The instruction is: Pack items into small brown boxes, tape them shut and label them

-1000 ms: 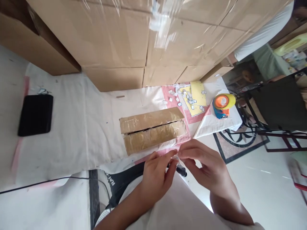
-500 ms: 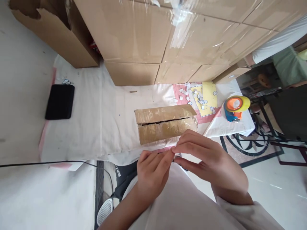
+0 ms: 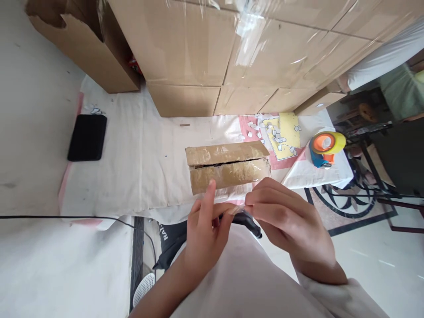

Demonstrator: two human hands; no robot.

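Between my two hands is a small, thin, pale strip, partly see-through; its exact kind is too small to tell. My left hand pinches one end between the thumb and a finger, its index finger pointing up and away. The fingertips of my right hand close on the other end. Just beyond the hands lies a flat cardboard box, its two taped flaps meeting at a narrow dark gap. The left index fingertip appears over the box's near edge; whether it touches is unclear.
Stacked taped cartons stand along the back, an open carton at the left. A black flat object lies on the cloth. White scraps lie on a yellow patch. A tape dispenser sits near the right edge.
My left index finger has lifted away from the pinch and straightened. The hands have drawn slightly apart, and the pale strip now shows between them. The view has shifted slightly.
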